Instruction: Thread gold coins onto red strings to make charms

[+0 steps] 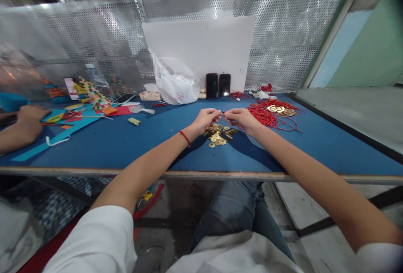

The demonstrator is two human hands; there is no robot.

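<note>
Three hands show on a blue-topped table [151, 149]. At far left, a co-worker's hand [31, 115] lies near teal and red craft paper [67, 118]. Further back stand a white plastic bag [174, 83] and two upright smartphones [218, 85] against a white board [198, 46]. The person's left hand [204, 120], with a red string bracelet [185, 137] at its wrist, is pinched closed, as is the right hand [241, 120]. Between their fingertips is what looks like a thin red cord [222, 113], though it is hard to make out. Just below lies a heap of gold coin charms [217, 136]. Further right, tangled red cords [267, 115] spread across the tabletop around more gold charms [280, 110].
</note>
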